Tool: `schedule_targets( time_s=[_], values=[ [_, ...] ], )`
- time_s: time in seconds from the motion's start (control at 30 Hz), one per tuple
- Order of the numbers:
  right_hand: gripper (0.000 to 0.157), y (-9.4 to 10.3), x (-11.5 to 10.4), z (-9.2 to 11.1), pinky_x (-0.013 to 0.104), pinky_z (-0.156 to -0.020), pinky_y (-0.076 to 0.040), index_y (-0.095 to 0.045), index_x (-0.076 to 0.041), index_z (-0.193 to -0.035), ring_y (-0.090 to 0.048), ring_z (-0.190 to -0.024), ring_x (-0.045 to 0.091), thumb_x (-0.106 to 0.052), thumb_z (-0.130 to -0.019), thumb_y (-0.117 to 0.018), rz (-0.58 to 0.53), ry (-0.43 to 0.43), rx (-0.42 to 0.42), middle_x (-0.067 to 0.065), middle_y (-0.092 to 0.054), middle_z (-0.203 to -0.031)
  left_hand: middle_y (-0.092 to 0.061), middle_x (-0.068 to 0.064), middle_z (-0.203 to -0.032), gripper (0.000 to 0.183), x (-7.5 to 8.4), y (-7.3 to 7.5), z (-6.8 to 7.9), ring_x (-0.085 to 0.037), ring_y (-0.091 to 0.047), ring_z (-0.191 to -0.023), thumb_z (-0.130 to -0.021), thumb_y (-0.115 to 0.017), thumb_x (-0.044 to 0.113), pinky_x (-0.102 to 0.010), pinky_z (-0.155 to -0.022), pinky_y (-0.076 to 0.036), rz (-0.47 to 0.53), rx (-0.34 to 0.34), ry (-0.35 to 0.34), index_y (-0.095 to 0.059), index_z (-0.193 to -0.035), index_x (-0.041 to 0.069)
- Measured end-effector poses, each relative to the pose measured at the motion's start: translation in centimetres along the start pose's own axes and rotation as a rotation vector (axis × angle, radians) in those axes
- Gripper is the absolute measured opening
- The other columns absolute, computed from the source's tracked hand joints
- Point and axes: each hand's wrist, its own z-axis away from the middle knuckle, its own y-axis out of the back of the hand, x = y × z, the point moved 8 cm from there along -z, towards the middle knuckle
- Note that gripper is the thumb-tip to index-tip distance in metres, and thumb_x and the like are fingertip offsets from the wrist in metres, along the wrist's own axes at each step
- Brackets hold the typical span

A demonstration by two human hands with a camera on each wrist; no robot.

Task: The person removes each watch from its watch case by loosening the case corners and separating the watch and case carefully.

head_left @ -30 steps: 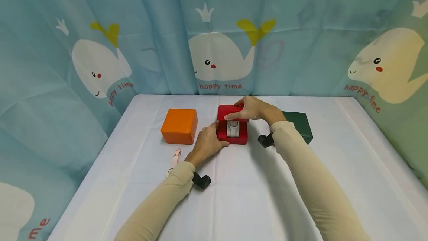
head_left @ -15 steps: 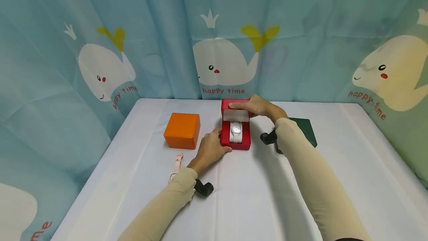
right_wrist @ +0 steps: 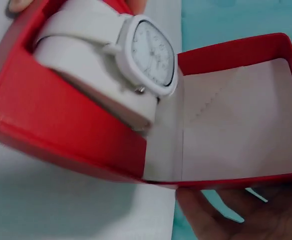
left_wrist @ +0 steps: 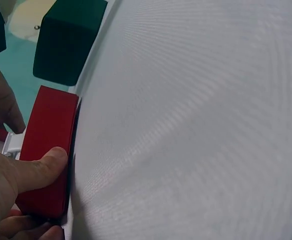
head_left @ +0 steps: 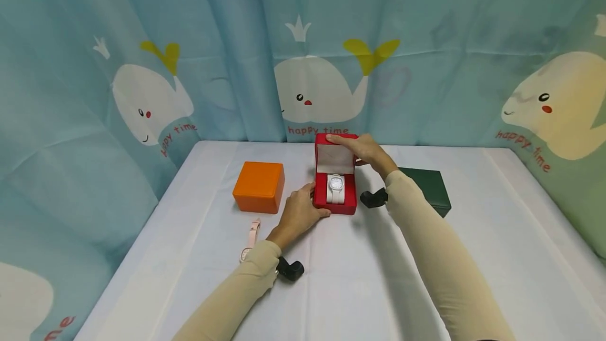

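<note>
A red watch box (head_left: 350,203) stands with its lid raised at the middle of the table, showing a pale lining (right_wrist: 240,125). Inside it a white wristwatch (head_left: 335,186) is wrapped round a white cushion, its dial facing up. My left hand (head_left: 299,213) grips the base at its left side; in the left wrist view the thumb (left_wrist: 53,160) lies on the box's red front. At the lid, my right hand (head_left: 364,150) holds the upper right edge, thumb on top and fingers behind, as the right wrist view also shows them under the lid's side.
An orange box (head_left: 258,187) sits left of the red one, with a pink-strapped watch (head_left: 253,233) in front of it, partly behind the left sleeve. To the right, a dark green box (head_left: 428,188) is partly covered by the right forearm. A whale-print curtain (head_left: 236,67) hangs behind the table.
The red box's lid has swung from nearly closed to upright, with my right hand moving back and up along with it. My left hand keeps its hold on the base. The head view has shifted slightly.
</note>
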Motion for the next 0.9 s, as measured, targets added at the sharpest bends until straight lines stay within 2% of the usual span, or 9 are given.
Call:
schedule_targets(
  time_s=[0.17,0.3,0.4,0.53,0.6,0.67,0.8,0.9],
  values=[
    [0.091,-0.3,-0.1,0.5,0.053,-0.1,-0.047,-0.051,-0.004,-0.134,-0.05,-0.121,0.031,-0.074,-0.079,-0.069,-0.014,0.058,0.068,0.013,-0.055,-0.131,-0.068,-0.017,-0.126,0.081,0.1,0.2,0.1,-0.031,-0.066,-0.11,-0.074,-0.094,0.019,-0.045,-0.096,-0.052,-0.006,0.01,-0.01,-0.054,-0.14,-0.005],
    [0.085,-0.4,-0.3,1.3,0.051,-0.096,-0.048,-0.052,-0.006,-0.132,-0.051,-0.117,0.029,-0.074,-0.083,-0.065,0.016,0.129,0.148,0.011,-0.058,-0.126,-0.067,-0.016,-0.127,0.08,-0.1,0.2,0.0,-0.032,-0.065,-0.112,-0.075,-0.094,0.02,-0.046,-0.097,-0.051,-0.004,-0.004,-0.024,-0.054,-0.139,-0.004],
    [0.083,-0.3,-0.3,1.9,0.051,-0.091,-0.049,-0.048,-0.005,-0.135,-0.054,-0.111,0.031,-0.074,-0.089,-0.056,0.124,0.17,0.228,0.013,-0.058,-0.122,-0.066,-0.015,-0.13,0.079,-0.3,0.2,-0.1,-0.031,-0.064,-0.116,-0.076,-0.093,0.022,-0.045,-0.098,-0.05,0.03,-0.033,-0.027,-0.053,-0.14,-0.002],
    [0.076,-0.3,-0.8,2.9,0.052,-0.09,-0.049,-0.044,-0.003,-0.141,-0.056,-0.11,0.033,-0.065,-0.098,-0.048,0.28,0.248,0.336,0.016,-0.057,-0.125,-0.061,-0.012,-0.137,0.089,-0.5,0.1,-0.1,-0.026,-0.061,-0.119,-0.081,-0.088,0.033,-0.044,-0.098,-0.05,0.096,-0.071,-0.036,-0.041,-0.152,0.006],
    [0.071,-0.4,-1.3,3.5,0.054,-0.093,-0.049,-0.042,-0.002,-0.146,-0.054,-0.115,0.033,-0.057,-0.101,-0.05,0.305,0.31,0.382,0.018,-0.052,-0.134,-0.058,-0.012,-0.138,0.09,-0.4,0.2,-0.1,-0.025,-0.059,-0.118,-0.085,-0.083,0.042,-0.044,-0.096,-0.05,0.083,-0.078,-0.043,-0.036,-0.156,0.012],
    [0.068,-0.5,-1.5,4.2,0.055,-0.094,-0.049,-0.04,-0.001,-0.148,-0.047,-0.127,0.034,-0.048,-0.101,-0.054,0.308,0.383,0.422,0.019,-0.041,-0.146,-0.056,-0.013,-0.138,0.089,-0.2,0.3,-0.2,-0.026,-0.058,-0.115,-0.087,-0.079,0.047,-0.046,-0.095,-0.05,0.052,-0.081,-0.046,-0.035,-0.158,0.016],
    [0.066,-1.0,-1.7,6.3,0.054,-0.1,-0.046,-0.037,0.003,-0.147,-0.031,-0.139,0.038,-0.03,-0.097,-0.064,0.356,0.579,0.491,0.021,-0.019,-0.157,-0.054,-0.014,-0.139,0.084,0.0,0.0,-0.2,-0.029,-0.056,-0.116,-0.087,-0.077,0.05,-0.049,-0.099,-0.047,-0.013,-0.1,-0.044,-0.044,-0.154,0.013],
    [0.065,-2.6,-1.8,8.0,0.051,-0.108,-0.038,-0.038,0.008,-0.143,-0.026,-0.14,0.039,-0.021,-0.093,-0.067,0.487,0.743,0.485,0.024,-0.02,-0.156,-0.055,-0.015,-0.139,0.085,-0.1,0.2,-0.4,-0.029,-0.056,-0.118,-0.085,-0.08,0.048,-0.048,-0.101,-0.046,-0.036,-0.1,-0.071,-0.047,-0.151,0.007]
  ],
)
